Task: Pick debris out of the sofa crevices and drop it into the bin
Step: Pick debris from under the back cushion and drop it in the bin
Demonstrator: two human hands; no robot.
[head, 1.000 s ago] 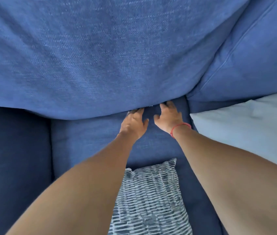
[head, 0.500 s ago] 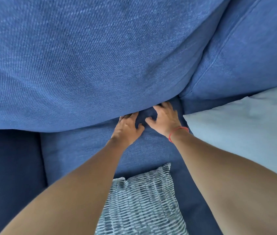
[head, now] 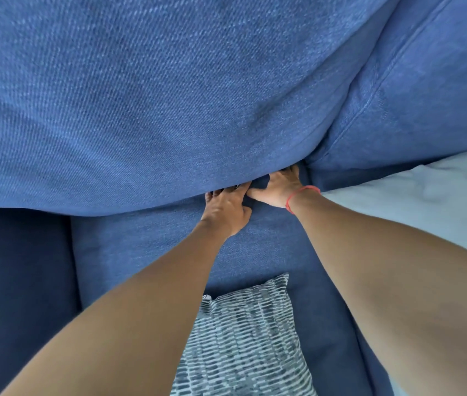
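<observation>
Where the back cushion (head: 146, 104) meets the seat cushion (head: 146, 247), the left hand (head: 226, 208) lies knuckles up, its fingers pushed into the crevice, apparently to feel for debris; whether they pinch anything I cannot tell. Just right of it, thumbs nearly touching, the right hand (head: 279, 185), with a red wrist band (head: 302, 195), digs in likewise, its grasp hidden. No debris or bin shows. A patterned pillow (head: 243, 338) lies nearer the person.
</observation>
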